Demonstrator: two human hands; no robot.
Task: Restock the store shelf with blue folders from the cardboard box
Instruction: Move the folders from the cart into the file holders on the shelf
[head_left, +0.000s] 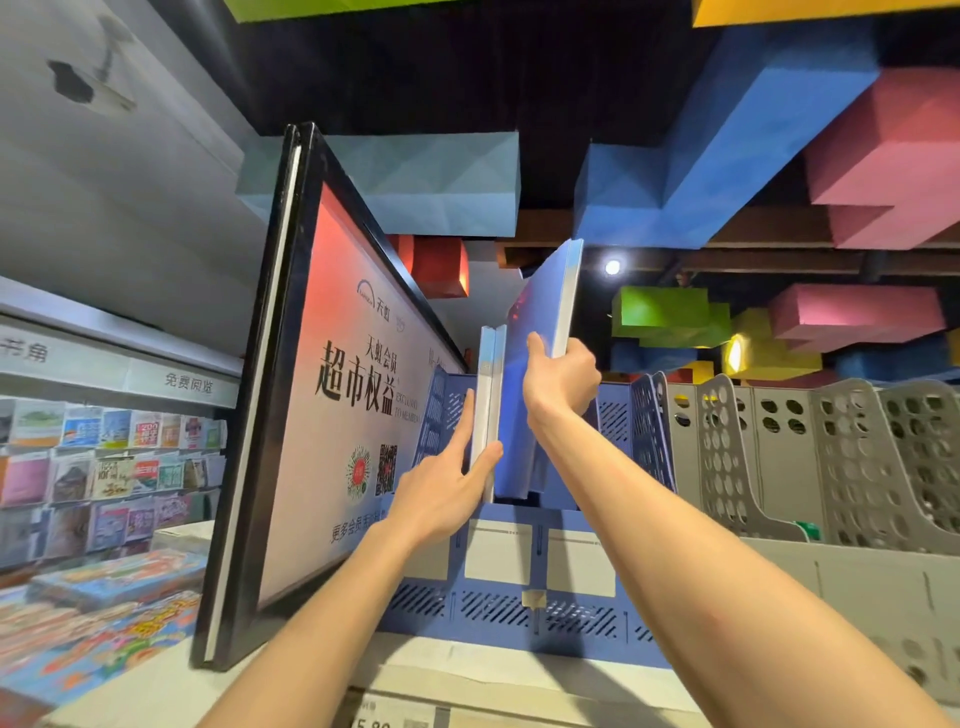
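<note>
A blue plastic file rack (519, 608) stands on the top shelf in the middle of the view. Two blue folders (491, 374) stand upright in its left slot; my left hand (447, 488) pinches them near their lower edge, thumb on the right side and fingers on the left. My right hand (558, 379) grips another blue folder (540, 312) by its lower spine. That folder is tilted to the right, with its bottom inside the rack beside the standing pair. The cardboard box is not in view.
A black-framed sign (332, 395) with red top and printed text leans just left of the rack. Grey perforated file racks (810, 457) fill the shelf to the right. Colourful books (104, 467) line lower shelves at left. Coloured blocks (727, 156) hang from the ceiling.
</note>
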